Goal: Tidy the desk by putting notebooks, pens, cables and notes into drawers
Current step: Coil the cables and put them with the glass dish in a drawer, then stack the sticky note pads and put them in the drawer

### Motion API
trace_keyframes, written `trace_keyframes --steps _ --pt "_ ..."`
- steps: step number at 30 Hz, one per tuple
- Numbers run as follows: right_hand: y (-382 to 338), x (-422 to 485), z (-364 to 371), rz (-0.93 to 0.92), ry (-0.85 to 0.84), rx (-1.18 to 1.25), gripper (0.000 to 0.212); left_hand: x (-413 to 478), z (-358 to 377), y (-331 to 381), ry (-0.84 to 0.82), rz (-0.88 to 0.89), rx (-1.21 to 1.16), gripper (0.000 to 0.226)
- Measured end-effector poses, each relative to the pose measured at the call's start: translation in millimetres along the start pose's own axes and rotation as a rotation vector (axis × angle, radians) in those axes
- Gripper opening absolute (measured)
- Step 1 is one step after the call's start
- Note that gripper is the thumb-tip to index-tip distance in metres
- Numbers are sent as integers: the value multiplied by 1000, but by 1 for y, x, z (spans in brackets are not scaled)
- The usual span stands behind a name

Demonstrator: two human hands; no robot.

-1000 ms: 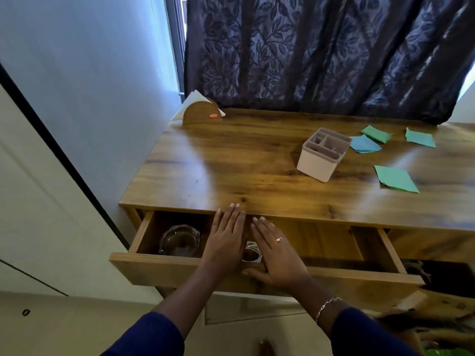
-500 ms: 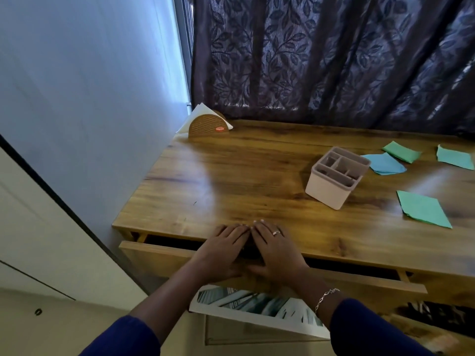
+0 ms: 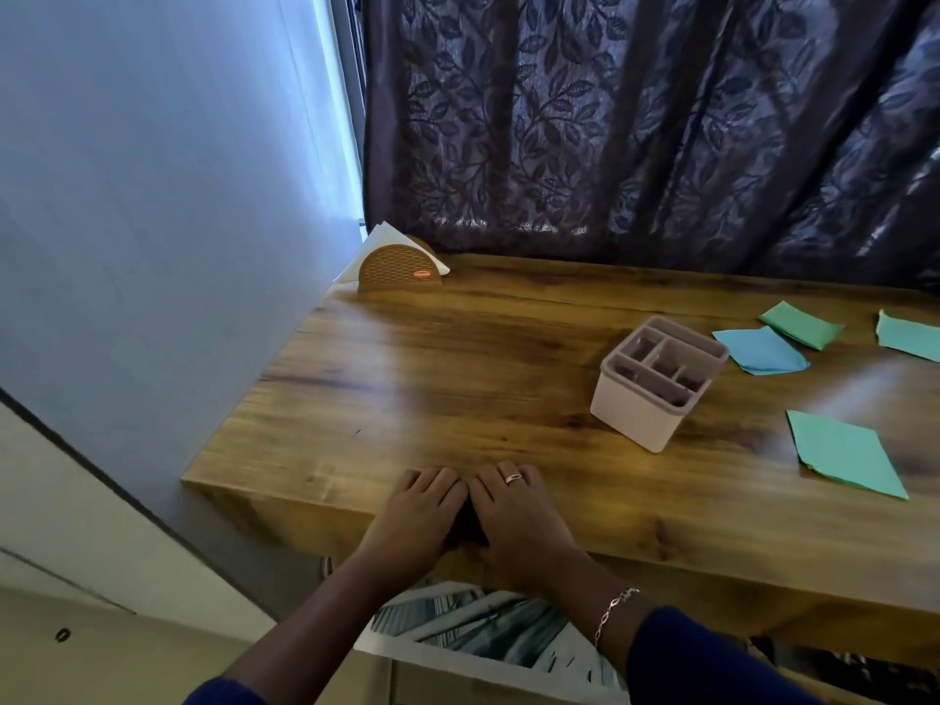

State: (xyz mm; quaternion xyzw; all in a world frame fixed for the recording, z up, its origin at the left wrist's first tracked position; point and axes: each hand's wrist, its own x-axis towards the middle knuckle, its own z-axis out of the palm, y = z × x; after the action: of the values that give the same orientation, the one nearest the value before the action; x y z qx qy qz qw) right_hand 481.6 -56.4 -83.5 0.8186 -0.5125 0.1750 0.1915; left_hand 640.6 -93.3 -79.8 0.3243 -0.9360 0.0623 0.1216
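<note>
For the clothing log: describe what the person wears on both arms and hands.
Dark blue sleeves cover both upper forearms: left sleeve, right sleeve. The left hand wears nothing visible. The right hand has a silver-toned ring on one finger and a thin silver chain bracelet at the wrist.

Green notes (image 3: 844, 452) — leaf-patterned curtain (image 3: 636, 124)

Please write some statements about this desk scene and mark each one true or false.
1. The left hand and right hand lie side by side at the desk's front edge. True.
2. The organizer lies on its side. False: it stands upright.
3. Four notes lie on the desk. True.
4. The napkin holder stands at the near right corner. False: it stands at the far left corner.
5. The right hand holds a pen. False: it holds nothing.
</note>
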Motion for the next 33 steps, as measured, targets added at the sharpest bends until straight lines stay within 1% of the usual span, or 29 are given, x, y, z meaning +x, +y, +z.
trace_keyframes --steps 3,5,6,8,11,13,15,19,21,22,24,28,31,33 --pt "2 -1 1 3 3 33 68 3 4 2 26 0 -21 71" --pt "5 1 0 26 -29 90 61 3 3 5 8 1 -20 75" --pt "8 2 -1 44 -62 126 57 4 3 6 -2 2 -15 76" --pt "20 1 -4 32 -164 234 57 10 2 5 0 6 -17 76" --pt "46 -4 -10 -56 -298 367 57 25 1 3 2 22 -35 67" --pt "63 -11 -17 -26 -370 415 59 39 1 7 -19 25 -58 64" --pt "77 -20 -25 41 -315 424 55 57 1 12 -7 33 -84 57" --pt "106 -32 -36 171 -108 244 40 104 -2 29 24 39 -160 51" --pt "122 -38 -40 222 -32 166 39 127 -2 40 20 58 -275 48" --pt "129 -41 -44 247 -1 156 38 136 -1 46 48 73 -326 48" --pt "143 -51 -49 280 42 143 36 153 -2 61 115 132 -369 45" --pt "160 -76 -60 315 104 99 23 170 -1 93 210 267 -445 34" --pt "170 -94 -67 338 120 48 29 177 6 113 225 335 -515 24" --pt "178 -106 -72 389 128 39 28 182 6 126 185 382 -514 24"
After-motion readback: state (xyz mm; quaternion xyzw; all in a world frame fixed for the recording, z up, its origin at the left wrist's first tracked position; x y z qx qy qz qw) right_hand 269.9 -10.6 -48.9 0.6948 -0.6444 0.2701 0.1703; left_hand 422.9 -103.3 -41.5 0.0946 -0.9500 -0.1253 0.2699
